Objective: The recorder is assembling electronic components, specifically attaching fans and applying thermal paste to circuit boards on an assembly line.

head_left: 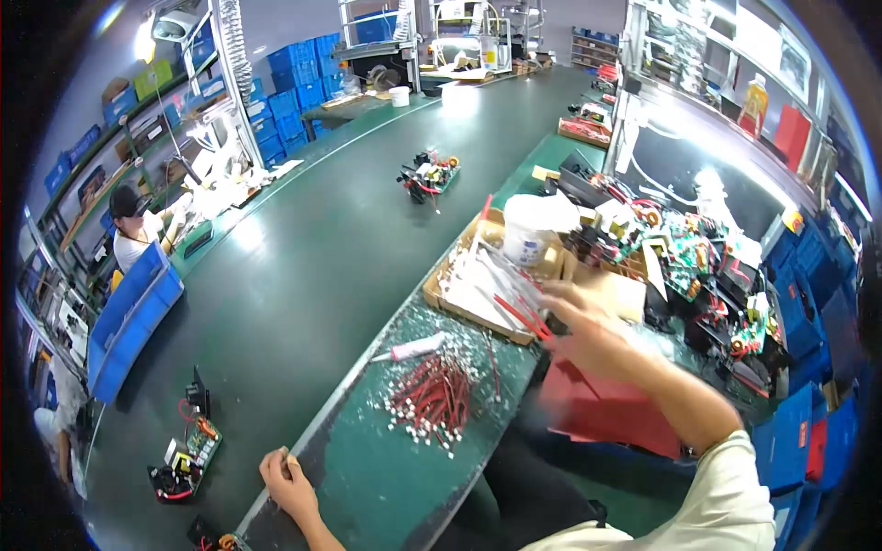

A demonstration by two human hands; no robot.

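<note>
My left hand (289, 485) rests at the near edge of the green bench, its fingers curled together; whatever they may hold is hidden. My right hand (583, 335), smeared by motion, hovers at the right end of a shallow cardboard tray (482, 317). Thin red strips (522, 317) stick out on both sides of its closed fingers; their exact kind is unclear. White strips or tubes (491, 285) lie in the tray. Between my hands, a pile of short red-and-black wires with white connectors (432, 395) is spread on the bench, beside a white tube (418, 346).
Circuit-board assemblies sit on the dark belt, one ahead (430, 174) and one at left (188, 459). A white bucket (528, 230) stands behind the tray. Boards are heaped (680, 248) at right, above a red bin (611, 413). A co-worker (138, 225) sits behind a blue crate (138, 317).
</note>
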